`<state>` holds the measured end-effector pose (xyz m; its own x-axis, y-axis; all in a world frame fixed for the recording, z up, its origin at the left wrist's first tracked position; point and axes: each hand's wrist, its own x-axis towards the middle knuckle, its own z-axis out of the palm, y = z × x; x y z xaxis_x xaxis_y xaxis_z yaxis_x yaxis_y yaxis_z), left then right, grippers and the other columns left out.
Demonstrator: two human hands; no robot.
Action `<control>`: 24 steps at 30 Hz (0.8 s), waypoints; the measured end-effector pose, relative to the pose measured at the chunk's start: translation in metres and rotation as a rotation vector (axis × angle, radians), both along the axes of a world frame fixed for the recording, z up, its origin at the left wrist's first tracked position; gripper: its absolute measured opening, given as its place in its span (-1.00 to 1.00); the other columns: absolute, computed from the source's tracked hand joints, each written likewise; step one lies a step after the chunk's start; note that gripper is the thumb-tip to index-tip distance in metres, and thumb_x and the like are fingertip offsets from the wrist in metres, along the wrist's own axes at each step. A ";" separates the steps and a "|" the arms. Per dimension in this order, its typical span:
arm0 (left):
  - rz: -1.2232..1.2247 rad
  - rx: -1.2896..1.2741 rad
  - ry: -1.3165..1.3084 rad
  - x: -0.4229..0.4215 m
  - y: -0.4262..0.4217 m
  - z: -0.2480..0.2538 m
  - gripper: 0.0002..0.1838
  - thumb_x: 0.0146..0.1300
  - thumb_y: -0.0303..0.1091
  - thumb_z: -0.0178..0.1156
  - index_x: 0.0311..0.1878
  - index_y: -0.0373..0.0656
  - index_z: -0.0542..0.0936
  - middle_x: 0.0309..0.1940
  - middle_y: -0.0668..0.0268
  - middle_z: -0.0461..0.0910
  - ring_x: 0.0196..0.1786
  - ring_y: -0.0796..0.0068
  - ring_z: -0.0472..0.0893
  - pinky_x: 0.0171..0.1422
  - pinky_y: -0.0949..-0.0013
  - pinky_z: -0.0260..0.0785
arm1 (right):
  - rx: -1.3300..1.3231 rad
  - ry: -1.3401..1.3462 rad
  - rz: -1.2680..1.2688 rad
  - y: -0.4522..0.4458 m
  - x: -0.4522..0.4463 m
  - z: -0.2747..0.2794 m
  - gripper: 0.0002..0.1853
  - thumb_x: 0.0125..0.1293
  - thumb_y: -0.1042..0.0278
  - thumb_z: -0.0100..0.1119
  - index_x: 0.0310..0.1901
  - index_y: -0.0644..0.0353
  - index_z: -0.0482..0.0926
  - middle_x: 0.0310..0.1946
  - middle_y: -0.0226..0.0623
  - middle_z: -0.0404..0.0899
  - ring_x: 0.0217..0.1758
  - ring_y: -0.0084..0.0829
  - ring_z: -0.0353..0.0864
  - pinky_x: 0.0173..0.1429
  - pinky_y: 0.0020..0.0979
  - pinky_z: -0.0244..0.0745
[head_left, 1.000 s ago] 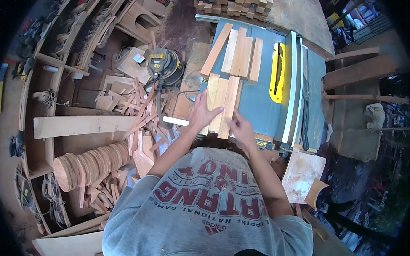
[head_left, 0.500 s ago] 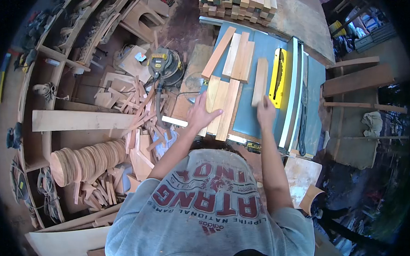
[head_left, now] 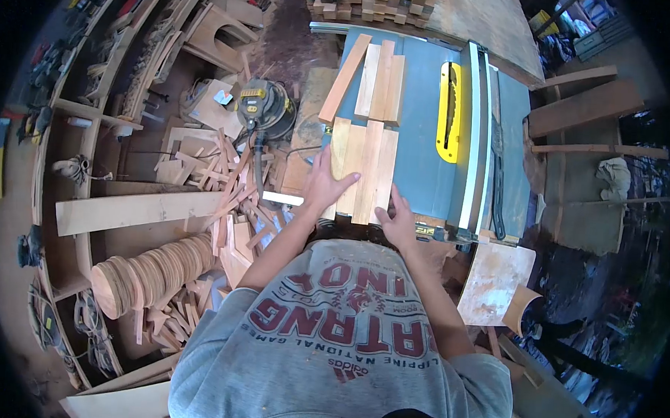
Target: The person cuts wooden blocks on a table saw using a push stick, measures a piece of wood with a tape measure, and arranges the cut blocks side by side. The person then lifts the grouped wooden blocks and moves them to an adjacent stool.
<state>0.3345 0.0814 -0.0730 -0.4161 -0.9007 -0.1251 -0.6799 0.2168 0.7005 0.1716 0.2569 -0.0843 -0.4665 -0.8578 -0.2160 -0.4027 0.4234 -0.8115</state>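
Observation:
Several short wooden blocks lie side by side on the blue saw table near me. My left hand (head_left: pixel 327 185) rests against the left side of this row, thumb stretched over the light left block (head_left: pixel 340 153); its other fingers are partly hidden at the edge. My right hand (head_left: pixel 399 221) grips the near end of the rightmost wooden block (head_left: pixel 385 163), thumb on its end and fingers along its right side. That block lies against its neighbour (head_left: pixel 368 173). Beyond the row sit more blocks (head_left: pixel 382 80), with one reddish strip (head_left: pixel 345 79) lying at a slant.
The table saw's yellow insert (head_left: pixel 448 143) and blade slot lie right of the blocks, beside the long metal fence (head_left: pixel 472 140). Stacked lumber (head_left: pixel 374 5) stands at the far end. To the left are a shop vacuum (head_left: pixel 266 109), wood scraps and round wooden discs (head_left: pixel 153 272).
My right hand has brought the separate block left and toward me, from beside the yellow insert to the right end of the row. My left hand stays at the row's left side.

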 end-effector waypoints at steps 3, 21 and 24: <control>0.007 -0.004 0.006 0.001 -0.001 -0.003 0.22 0.05 0.24 0.54 0.65 -0.14 0.16 0.46 0.00 0.38 0.46 -0.12 0.47 0.45 -0.10 0.40 | -0.063 -0.111 -0.029 -0.001 -0.006 -0.004 -0.20 0.34 0.21 0.39 0.59 0.12 0.34 -0.10 -0.08 0.62 -0.21 -0.23 0.67 -0.04 -0.23 0.61; 0.002 -0.006 -0.012 0.000 -0.003 0.002 0.19 0.05 0.22 0.56 0.65 -0.10 0.20 0.47 0.01 0.38 0.47 -0.10 0.46 0.51 -0.05 0.36 | -0.120 0.194 -0.531 -0.183 -0.153 -0.032 -0.41 0.28 0.19 0.29 0.35 0.15 0.62 0.04 -0.07 0.73 0.13 -0.09 0.71 0.29 -0.13 0.54; -0.004 -0.015 -0.006 0.000 -0.003 0.001 0.19 0.05 0.22 0.56 0.66 -0.08 0.19 0.48 0.03 0.38 0.46 -0.09 0.47 0.50 -0.05 0.37 | -0.288 0.551 -0.402 -0.187 -0.132 -0.014 -0.41 0.30 0.13 0.32 0.35 0.13 0.64 0.12 0.01 0.72 0.20 -0.06 0.70 0.34 -0.13 0.53</control>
<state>0.3341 0.0781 -0.0717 -0.4191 -0.9008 -0.1138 -0.6833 0.2303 0.6928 0.0396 0.0702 -0.0979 -0.7324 -0.5852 0.3482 -0.6427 0.4251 -0.6373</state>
